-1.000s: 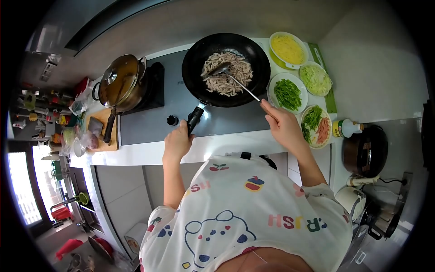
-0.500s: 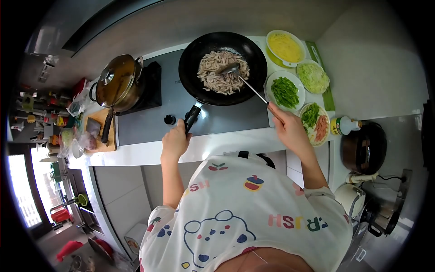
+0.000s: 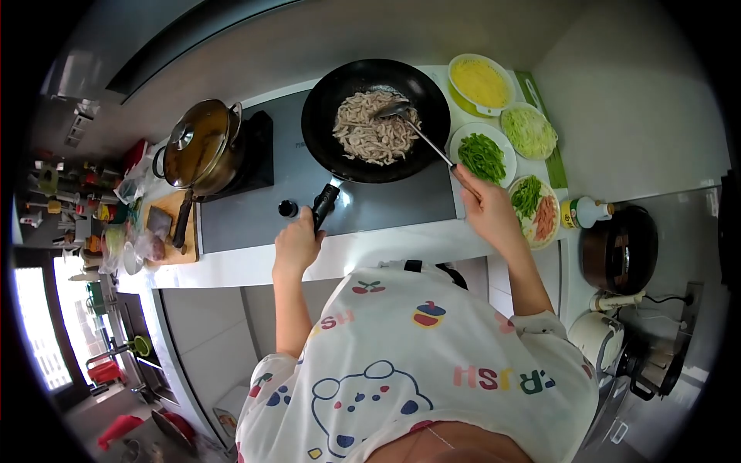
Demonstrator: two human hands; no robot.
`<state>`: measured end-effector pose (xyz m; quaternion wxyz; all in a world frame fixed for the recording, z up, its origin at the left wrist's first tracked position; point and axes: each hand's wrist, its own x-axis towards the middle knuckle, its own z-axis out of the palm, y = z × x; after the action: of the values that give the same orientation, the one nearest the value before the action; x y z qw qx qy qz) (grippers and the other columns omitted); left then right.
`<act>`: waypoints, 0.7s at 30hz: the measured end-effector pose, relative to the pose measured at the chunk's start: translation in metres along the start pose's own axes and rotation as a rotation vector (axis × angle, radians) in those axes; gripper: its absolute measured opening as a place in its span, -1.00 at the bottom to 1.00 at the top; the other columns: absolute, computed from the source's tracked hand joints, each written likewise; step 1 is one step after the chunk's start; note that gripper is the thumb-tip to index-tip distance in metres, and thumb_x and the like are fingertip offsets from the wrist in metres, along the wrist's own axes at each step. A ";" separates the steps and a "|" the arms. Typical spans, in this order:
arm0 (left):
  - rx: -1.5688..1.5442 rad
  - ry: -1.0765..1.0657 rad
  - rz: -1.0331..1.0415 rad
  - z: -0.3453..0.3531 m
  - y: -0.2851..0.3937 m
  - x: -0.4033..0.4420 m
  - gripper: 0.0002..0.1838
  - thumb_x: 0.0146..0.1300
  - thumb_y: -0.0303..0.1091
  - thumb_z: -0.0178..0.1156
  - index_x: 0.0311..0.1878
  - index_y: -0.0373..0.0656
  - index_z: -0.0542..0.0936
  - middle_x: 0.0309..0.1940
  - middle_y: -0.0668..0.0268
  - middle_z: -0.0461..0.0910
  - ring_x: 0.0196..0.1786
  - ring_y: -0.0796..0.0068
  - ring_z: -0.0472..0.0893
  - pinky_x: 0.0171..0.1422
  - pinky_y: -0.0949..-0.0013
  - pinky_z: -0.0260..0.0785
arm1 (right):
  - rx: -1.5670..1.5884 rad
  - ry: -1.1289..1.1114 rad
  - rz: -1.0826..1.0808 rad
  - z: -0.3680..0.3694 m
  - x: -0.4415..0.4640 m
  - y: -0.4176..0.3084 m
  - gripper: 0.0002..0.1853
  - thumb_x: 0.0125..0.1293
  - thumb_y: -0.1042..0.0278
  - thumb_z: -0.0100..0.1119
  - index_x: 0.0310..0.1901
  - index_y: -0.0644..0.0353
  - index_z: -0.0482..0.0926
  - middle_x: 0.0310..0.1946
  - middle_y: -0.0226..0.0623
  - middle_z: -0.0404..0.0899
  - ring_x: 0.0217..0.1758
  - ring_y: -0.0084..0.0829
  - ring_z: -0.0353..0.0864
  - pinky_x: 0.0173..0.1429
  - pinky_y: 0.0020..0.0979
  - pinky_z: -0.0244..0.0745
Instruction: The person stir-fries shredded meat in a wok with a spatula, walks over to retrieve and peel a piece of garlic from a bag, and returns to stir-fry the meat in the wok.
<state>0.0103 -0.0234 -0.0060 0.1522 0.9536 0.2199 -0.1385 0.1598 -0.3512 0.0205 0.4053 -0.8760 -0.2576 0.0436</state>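
Taking the wok as the clock's centre, the board is lying at about 8 o'clock, carrying wrapped food. The lidded pot is sitting nearer 9, its long handle pointing toward the counter's front edge, probably so that it is easy to reach.

The left hand is holding the wok's handle at 7 o'clock, the fingers closing round its near end, seemingly to steady the wok while staying clear of its hot rim. A knob is standing just left of the handle.

The pale strips of meat are lying in the middle of the wok, where its hollow is gathering them. The spatula is resting its head among them, its shaft slanting out toward 4 o'clock. There the right hand is gripping the far end, fingers closed round it; the long shaft is putting space between skin and heat.

The green strips are waiting between 3 and 4, the yellow bowl at 2, the shredded cabbage at 3, and the mixed plate at 4, all apparently within the right hand's reach. The bottle is lying beyond, beside the cooker.
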 end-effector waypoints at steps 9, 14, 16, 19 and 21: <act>-0.013 0.008 0.017 0.002 -0.002 0.000 -0.54 0.25 -0.21 0.38 0.06 -0.19 0.39 -0.26 -0.01 0.70 -0.15 -0.18 0.68 -0.12 -0.11 0.50 | -0.043 -0.018 0.028 0.005 0.010 -0.005 -0.53 0.41 0.48 0.15 0.36 0.15 0.50 -0.04 0.02 0.69 -0.10 0.01 0.67 0.00 -0.15 0.56; -0.025 0.033 0.014 0.001 0.002 -0.002 -0.60 0.25 -0.28 0.37 -0.01 -0.20 0.38 -0.31 -0.02 0.71 -0.20 -0.18 0.69 -0.13 -0.12 0.51 | -0.074 -0.018 0.013 -0.018 -0.008 -0.007 -0.53 0.40 0.49 0.14 0.34 0.14 0.51 -0.10 0.07 0.67 -0.10 0.03 0.67 -0.02 -0.13 0.54; -0.013 0.023 0.013 0.004 -0.003 0.000 -0.54 0.25 -0.21 0.38 0.05 -0.18 0.37 -0.27 -0.01 0.70 -0.16 -0.18 0.68 -0.12 -0.12 0.50 | -0.087 -0.069 0.072 -0.016 -0.009 -0.005 -0.54 0.40 0.49 0.14 0.34 0.14 0.52 -0.10 0.06 0.67 -0.09 0.02 0.67 0.00 -0.14 0.54; -0.024 -0.001 0.016 0.005 -0.004 0.002 -0.53 0.25 -0.21 0.38 0.06 -0.17 0.36 -0.27 -0.01 0.70 -0.17 -0.18 0.68 -0.12 -0.12 0.50 | -0.060 -0.095 0.115 -0.013 -0.001 -0.011 -0.52 0.39 0.49 0.15 0.34 0.11 0.52 -0.11 0.05 0.68 -0.11 0.01 0.69 -0.02 -0.16 0.55; -0.017 0.017 0.025 0.005 -0.004 0.001 -0.53 0.25 -0.22 0.38 0.05 -0.17 0.36 -0.28 -0.01 0.70 -0.18 -0.18 0.68 -0.12 -0.12 0.50 | -0.055 -0.024 0.047 -0.020 -0.008 -0.013 -0.53 0.39 0.49 0.15 0.34 0.10 0.53 -0.14 0.05 0.68 -0.14 0.02 0.68 -0.04 -0.16 0.55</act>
<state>0.0086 -0.0208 -0.0116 0.1600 0.9561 0.2103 -0.1267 0.1532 -0.3616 0.0428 0.3768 -0.8921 -0.2429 0.0568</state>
